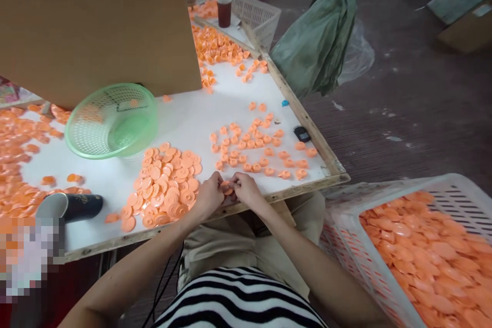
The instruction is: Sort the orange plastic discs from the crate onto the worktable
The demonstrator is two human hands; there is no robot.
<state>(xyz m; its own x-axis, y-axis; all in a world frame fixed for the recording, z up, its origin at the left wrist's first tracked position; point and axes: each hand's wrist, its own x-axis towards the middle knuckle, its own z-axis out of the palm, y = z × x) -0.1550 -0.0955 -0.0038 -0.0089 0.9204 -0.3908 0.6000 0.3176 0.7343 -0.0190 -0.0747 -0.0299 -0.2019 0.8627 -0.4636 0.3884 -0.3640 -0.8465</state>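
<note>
Near the table's front edge, my left hand (209, 193) and my right hand (246, 189) meet around a small orange plastic disc (227, 187). The fingers of both are closed on it, and they hide part of its shape. Just left of my left hand lies a heap of flat round orange discs (169, 187). Beyond my right hand, small orange cap-like pieces (251, 143) are spread out singly over the white tabletop (184, 118).
A green plastic basket (111, 148) stands by a big cardboard sheet (100, 20). At left a dark cup (82, 206) lies on its side among orange parts. A wooden rim (307, 125) edges the table. A white crate (457, 187) of orange pieces is at lower right.
</note>
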